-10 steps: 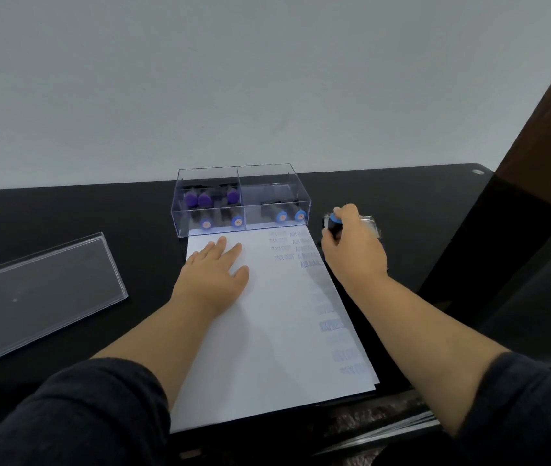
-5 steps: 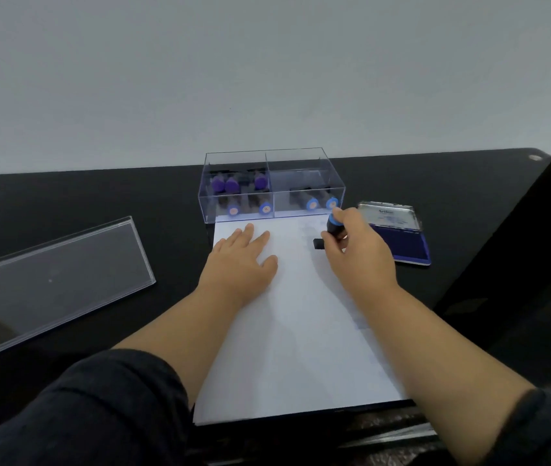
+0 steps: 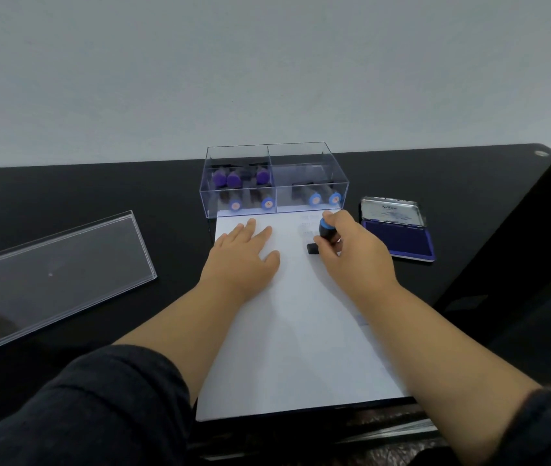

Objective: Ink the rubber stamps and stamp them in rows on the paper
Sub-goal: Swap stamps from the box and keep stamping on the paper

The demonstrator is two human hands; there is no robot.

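- My left hand [image 3: 245, 255] lies spread flat, still pinning the paper [image 3: 301, 348].
- My right hand [image 3: 351, 253], pinching the stamp [image 3: 324, 235], has come off the ink pad [image 3: 398, 238] onto the paper's top right; I judge it's inked, pressing a print.

Paper [image 3: 301, 331] on counter [image 3: 99, 190]; box [image 3: 272, 183] behind it, ink pad [image 3: 398, 237] right, lid [image 3: 52, 274] left.
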